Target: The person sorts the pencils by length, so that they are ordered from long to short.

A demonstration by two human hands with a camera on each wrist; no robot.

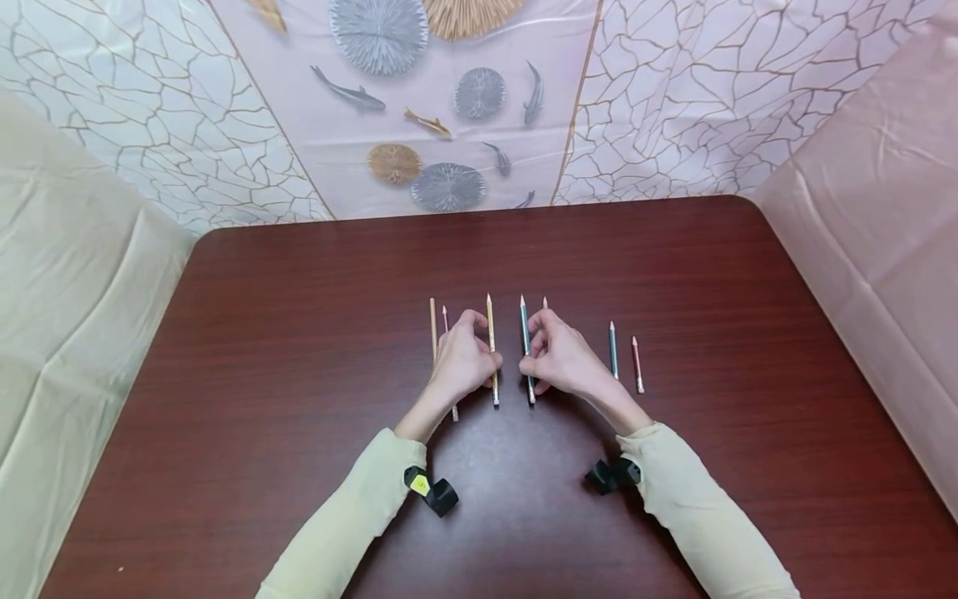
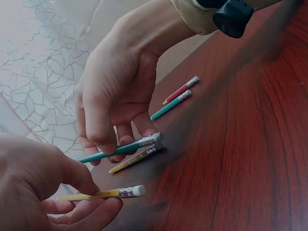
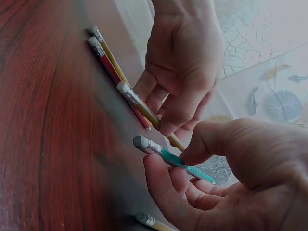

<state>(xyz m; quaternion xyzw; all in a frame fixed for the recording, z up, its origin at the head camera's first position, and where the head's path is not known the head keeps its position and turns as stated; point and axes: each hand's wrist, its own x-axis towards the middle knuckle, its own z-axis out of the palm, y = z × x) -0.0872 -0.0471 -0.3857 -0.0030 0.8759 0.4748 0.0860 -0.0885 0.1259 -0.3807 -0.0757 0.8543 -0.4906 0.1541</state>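
Note:
My left hand (image 1: 466,359) pinches a yellow pencil (image 1: 491,333) between thumb and fingers, its tip pointing away from me. Just to the right, a green pencil (image 1: 524,324) is pinched in my right hand (image 1: 566,359), roughly parallel to the yellow one and apart from it. Partly behind the left hand lie a red pencil (image 3: 109,66) and another yellow pencil (image 3: 111,54), close together. Under the right hand is a shorter yellow pencil (image 2: 134,159). Farther right lie a short green pencil (image 1: 613,349) and a short red pencil (image 1: 638,364).
The pencils are on a dark reddish-brown wooden table (image 1: 284,333). A patterned cloth (image 1: 449,100) hangs behind the far edge, with pale fabric (image 1: 75,333) at the left side and more fabric (image 1: 876,208) at the right.

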